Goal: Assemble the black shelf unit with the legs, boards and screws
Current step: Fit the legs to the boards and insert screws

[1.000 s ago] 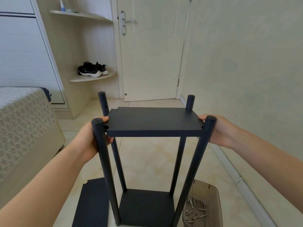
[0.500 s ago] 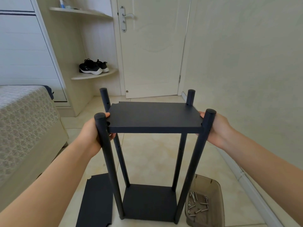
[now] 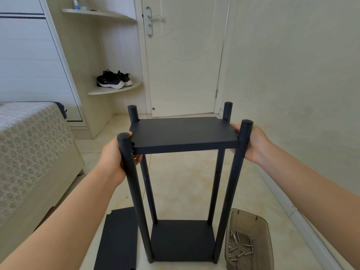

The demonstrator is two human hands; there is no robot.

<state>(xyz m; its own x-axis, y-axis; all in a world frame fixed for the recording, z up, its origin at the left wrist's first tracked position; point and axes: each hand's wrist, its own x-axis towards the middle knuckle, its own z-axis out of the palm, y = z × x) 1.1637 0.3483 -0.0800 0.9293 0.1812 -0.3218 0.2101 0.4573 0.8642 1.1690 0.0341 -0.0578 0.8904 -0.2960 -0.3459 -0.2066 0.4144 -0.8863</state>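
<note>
A spare board (image 3: 118, 238) lies flat on the floor (image 3: 185, 182) at lower left. The left grip (image 3: 113, 160) pinches the left edge of the upper board (image 3: 183, 131), thumb on top, just behind the front-left leg (image 3: 134, 191). The board sits level between four upright legs. The right grip (image 3: 253, 143) pinches its right edge, above a brown tray (image 3: 251, 214) of screws (image 3: 241, 246).

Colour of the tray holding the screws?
The tray is translucent smoky brown; clearest in the head view, lower right.
</note>
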